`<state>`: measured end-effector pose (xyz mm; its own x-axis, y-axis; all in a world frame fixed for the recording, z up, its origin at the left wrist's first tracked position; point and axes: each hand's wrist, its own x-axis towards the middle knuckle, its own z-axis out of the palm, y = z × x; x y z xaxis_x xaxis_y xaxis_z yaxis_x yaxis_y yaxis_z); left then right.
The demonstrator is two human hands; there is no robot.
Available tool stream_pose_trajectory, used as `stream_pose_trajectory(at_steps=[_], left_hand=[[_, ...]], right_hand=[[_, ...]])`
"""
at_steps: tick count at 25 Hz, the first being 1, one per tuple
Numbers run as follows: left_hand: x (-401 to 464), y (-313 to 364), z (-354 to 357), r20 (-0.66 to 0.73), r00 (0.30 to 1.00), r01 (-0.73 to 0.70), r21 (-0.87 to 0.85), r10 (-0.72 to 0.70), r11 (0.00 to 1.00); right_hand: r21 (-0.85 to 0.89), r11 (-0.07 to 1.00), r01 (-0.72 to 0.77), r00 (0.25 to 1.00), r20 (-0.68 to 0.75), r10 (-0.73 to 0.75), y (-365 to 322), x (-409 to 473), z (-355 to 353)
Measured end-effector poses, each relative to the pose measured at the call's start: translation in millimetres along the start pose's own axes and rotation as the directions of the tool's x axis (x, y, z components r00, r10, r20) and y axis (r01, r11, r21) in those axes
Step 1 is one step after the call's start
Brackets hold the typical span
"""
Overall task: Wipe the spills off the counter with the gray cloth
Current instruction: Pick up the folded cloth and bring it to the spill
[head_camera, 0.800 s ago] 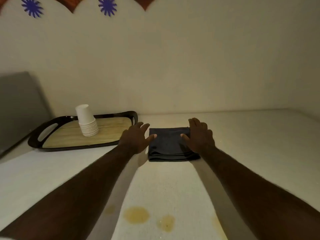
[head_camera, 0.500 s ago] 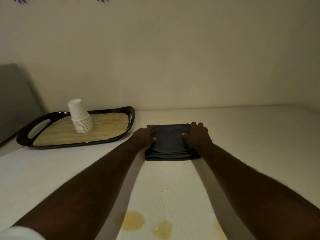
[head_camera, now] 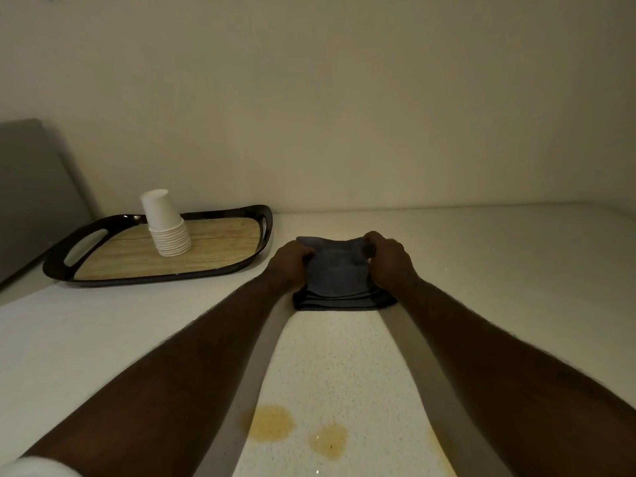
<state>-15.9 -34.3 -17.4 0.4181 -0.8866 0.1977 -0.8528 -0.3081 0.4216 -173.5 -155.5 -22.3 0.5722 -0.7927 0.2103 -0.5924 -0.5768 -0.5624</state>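
A folded gray cloth (head_camera: 339, 282) lies on the white speckled counter (head_camera: 499, 270), near the back wall. My left hand (head_camera: 290, 263) grips its left side and my right hand (head_camera: 387, 259) grips its right side, bunching the top layer upward. Two yellowish-brown spills sit close to me between my forearms: a larger spill (head_camera: 272, 423) on the left and a smaller spill (head_camera: 328, 440) to its right. A third yellowish smear (head_camera: 444, 452) shows beside my right forearm, partly hidden by it.
A dark-rimmed tray (head_camera: 165, 275) with a wood-look floor stands at the left, holding a stack of upside-down white paper cups (head_camera: 165, 223). A gray panel (head_camera: 31, 197) leans at the far left. The pale wall runs along the counter's back.
Both hands went from lying spread at the cloth's sides to closing on it; the cloth's top layer is now pinched and lifted. The view tilted down slightly.
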Motion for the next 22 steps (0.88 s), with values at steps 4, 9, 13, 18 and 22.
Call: stream_pose_trajectory(at_steps=[4,9,13,18,22], left_hand=[[-24,8,-30,-0.060,0.994,-0.088,-0.022,0.087,0.996],[-75,11,-71,-0.115,0.992,-0.053,-0.042,0.048,0.998],[-126,7,-103,-0.099,0.995,-0.039,-0.114,0.028,0.993],[-205,-6,-143,-0.021,0.999,0.031,-0.282,-0.038,0.959],[-276,-16,-148,0.073,0.993,0.113,-0.357,-0.093,0.927]], right_hand=[[-0.066,0.991,0.119,0.985,-0.115,-0.126,-17,-13,-15],[-0.079,0.983,0.163,0.965,-0.192,-0.176,-49,-54,-31],[-0.027,0.981,0.192,0.951,-0.242,-0.193,-80,-100,-36],[-0.012,0.983,0.182,0.965,-0.189,-0.181,-118,-170,-33],[-0.028,0.987,0.159,0.981,-0.105,-0.162,-137,-234,-20]])
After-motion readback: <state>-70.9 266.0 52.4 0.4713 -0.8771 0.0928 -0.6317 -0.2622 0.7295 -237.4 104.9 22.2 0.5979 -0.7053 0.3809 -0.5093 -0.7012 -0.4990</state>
